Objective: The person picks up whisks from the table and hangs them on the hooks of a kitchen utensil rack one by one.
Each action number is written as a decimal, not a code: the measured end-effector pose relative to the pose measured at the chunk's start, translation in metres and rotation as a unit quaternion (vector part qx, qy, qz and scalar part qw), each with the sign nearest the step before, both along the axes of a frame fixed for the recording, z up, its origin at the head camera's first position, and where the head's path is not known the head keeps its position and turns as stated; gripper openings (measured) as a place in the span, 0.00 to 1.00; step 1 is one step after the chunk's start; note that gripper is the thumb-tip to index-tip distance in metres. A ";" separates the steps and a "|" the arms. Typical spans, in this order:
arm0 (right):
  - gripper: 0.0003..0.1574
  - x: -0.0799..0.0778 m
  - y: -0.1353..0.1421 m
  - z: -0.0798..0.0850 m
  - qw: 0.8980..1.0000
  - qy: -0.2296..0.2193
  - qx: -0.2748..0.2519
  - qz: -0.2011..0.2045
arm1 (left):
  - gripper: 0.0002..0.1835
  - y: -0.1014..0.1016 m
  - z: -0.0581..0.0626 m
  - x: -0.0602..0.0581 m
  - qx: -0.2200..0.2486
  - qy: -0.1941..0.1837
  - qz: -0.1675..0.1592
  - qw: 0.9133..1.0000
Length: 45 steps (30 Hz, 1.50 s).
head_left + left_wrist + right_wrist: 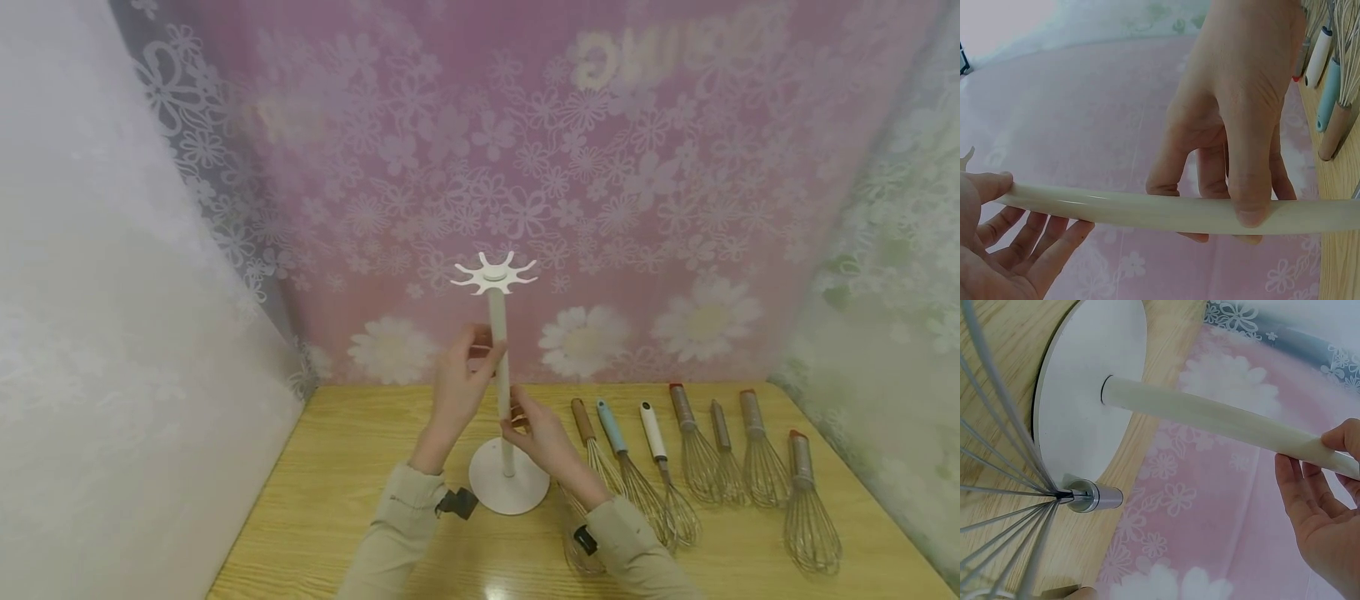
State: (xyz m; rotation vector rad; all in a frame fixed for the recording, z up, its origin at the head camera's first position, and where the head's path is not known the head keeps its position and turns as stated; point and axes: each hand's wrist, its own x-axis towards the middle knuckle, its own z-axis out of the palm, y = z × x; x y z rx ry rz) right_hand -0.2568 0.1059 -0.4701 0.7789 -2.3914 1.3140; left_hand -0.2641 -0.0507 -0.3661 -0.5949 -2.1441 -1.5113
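White stand (503, 387) upright between hands. Left hand (459, 383) pinches pole; right hand (549, 440) pinches lower; sleeved forearms (397, 525) converge upward. Below grips, wooden table (360, 467); rightward, whisks (655, 433); behind, pink floral backdrop (480, 183).

1. Stand (503, 385): white, upright on the surface (352, 467).
2. Post (1210, 417): slender, smooth, cylindrical; held by the left grip (462, 379) and, lower down, the right grip (551, 440).
3. Crown (495, 273): radiating prongs separated by gaps, above both grips.
4. Base (491, 492): flat round disc, below the right grip.
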 end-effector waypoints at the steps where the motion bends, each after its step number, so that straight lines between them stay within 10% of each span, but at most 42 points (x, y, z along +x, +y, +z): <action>1: 0.26 0.000 0.000 0.000 1.000 0.000 -0.001 0.000 | 0.13 0.000 0.001 0.000 -0.001 -0.001 0.000 1.000; 45: 0.24 0.001 0.004 -0.006 0.999 0.035 -0.008 0.001 | 0.20 -0.015 0.001 -0.003 -0.055 0.045 -0.042 0.997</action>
